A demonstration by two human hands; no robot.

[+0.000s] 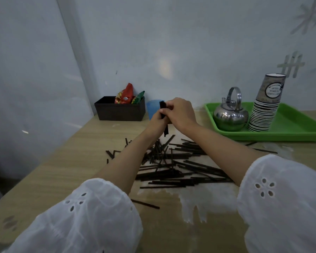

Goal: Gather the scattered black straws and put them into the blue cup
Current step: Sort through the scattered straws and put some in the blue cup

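Wooden table (80,161) across lower frame, against pale wall. Green tray (299,132) at far right on table. Loose heap of black straws (181,170) mid-table, lying flat, criss-crossed, between and under both forearms. Black box (119,111) in far left corner, snack packets (125,96) sticking out. Stack of paper cups (264,108) and steel kettle (230,115) side by side on tray. Right hand (181,112) curled over upper part of straw bundle (162,106), pinching near top. Left hand (158,118) wrapped round bundle middle, fingers closed. Bundle upright, raised off table, lower end hanging free below hands. Blue cup (152,106) just right of box, partly hidden behind hands and bundle. Single straw (145,204) apart, near left sleeve.
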